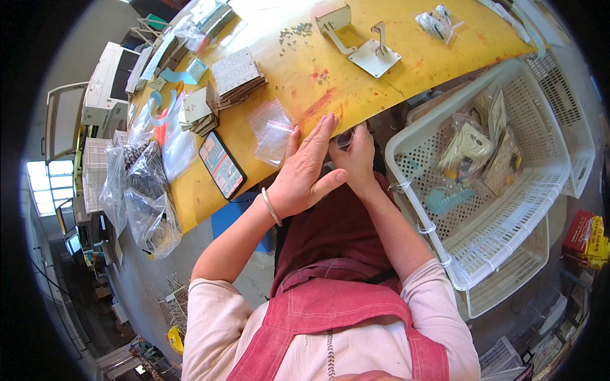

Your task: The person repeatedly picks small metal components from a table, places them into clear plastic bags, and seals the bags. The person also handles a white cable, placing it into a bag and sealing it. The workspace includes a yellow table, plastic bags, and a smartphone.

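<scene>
My left hand [309, 171] is open, palm down, its fingers stretched over the front edge of the yellow table [298, 82]. A bangle circles that wrist. Small clear zip bags [272, 130] lie flat beside its fingertips. My right hand [358, 162] is at the table's edge with its fingers curled in. A small dark, shiny thing [345, 138] shows between the fingers, too little of it to name. To the left of my left hand lies a phone [222, 165] with a lit screen.
Brackets with white plates [375, 58], loose screws [297, 33], a bag of small parts [438, 25] and stacked square plates [238, 73] lie on the table. At right stands a white plastic basket [422, 206] holding bagged parts. Plastic bags [151, 213] hang over the left corner.
</scene>
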The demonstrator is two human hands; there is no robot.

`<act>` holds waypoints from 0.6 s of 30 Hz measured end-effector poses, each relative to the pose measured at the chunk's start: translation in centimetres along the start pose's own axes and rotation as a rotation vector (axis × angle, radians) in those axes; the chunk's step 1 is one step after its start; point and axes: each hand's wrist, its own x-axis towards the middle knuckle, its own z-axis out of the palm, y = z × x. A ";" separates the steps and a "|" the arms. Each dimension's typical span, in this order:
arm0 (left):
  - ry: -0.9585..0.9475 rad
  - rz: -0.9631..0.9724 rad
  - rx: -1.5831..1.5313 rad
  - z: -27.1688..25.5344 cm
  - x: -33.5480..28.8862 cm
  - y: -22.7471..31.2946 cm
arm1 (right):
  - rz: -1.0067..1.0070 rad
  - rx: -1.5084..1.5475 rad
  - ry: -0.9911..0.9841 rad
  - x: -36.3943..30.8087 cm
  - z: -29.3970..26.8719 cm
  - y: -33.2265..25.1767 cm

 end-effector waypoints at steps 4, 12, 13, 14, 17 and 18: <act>0.150 0.056 -0.007 -0.3 -0.9 0.4 | 0.124 -0.001 -0.041 -0.6 0.0 -0.1; 0.447 -0.152 -0.623 4.3 -5.7 3.1 | 0.213 -0.150 -0.152 -3.6 -2.1 -0.7; 0.507 -0.274 -0.735 5.9 -6.2 3.1 | 0.203 -0.172 -0.169 -4.0 -2.5 -1.2; 0.532 -0.391 -1.012 7.4 -6.1 2.7 | 0.092 -0.244 -0.230 -4.4 -3.1 -1.6; 0.438 -0.611 -1.895 9.8 -5.5 -0.1 | -0.304 -0.613 -0.501 -5.3 -4.7 -4.9; 0.355 -0.576 -2.079 11.3 -5.5 -1.7 | -0.370 -0.749 -0.542 -6.0 -4.8 -5.2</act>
